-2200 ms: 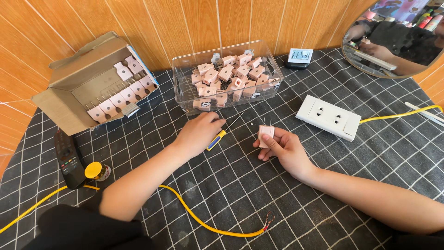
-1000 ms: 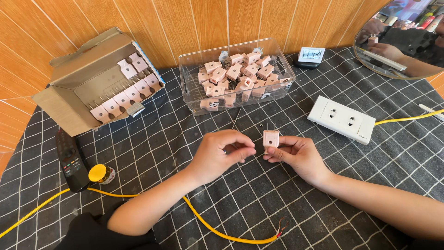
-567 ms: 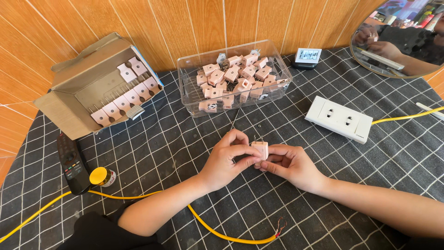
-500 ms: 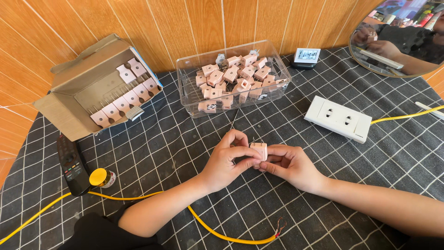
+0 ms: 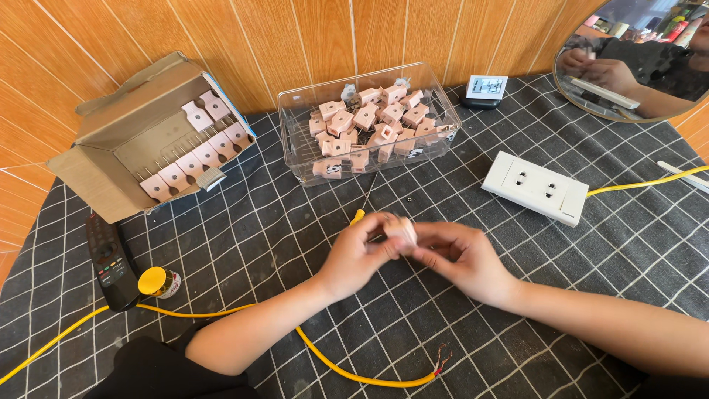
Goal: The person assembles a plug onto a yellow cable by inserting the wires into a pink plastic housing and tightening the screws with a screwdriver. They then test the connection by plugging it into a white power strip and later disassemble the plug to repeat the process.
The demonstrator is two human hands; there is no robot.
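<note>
Both hands meet over the middle of the checked black cloth (image 5: 281, 222). My left hand (image 5: 358, 255) and my right hand (image 5: 461, 258) together grip a small pink plug (image 5: 402, 230) between their fingertips. A yellow-handled screwdriver (image 5: 357, 216) lies on the cloth just behind my left hand, its thin shaft pointing away toward the clear bin. A yellow cable (image 5: 347, 373) with bared wire ends runs under my left forearm.
A clear plastic bin (image 5: 295, 144) of several pink plugs stands behind. An open cardboard box (image 5: 122, 140) with more plugs sits at left. A white double socket (image 5: 535, 186) lies at right, a black remote (image 5: 107, 258) and a yellow-capped small jar (image 5: 156, 281) at left.
My left hand left the screwdriver on the cloth and came to the plug in my right hand. Both hands now hold the plug close together, turned slightly.
</note>
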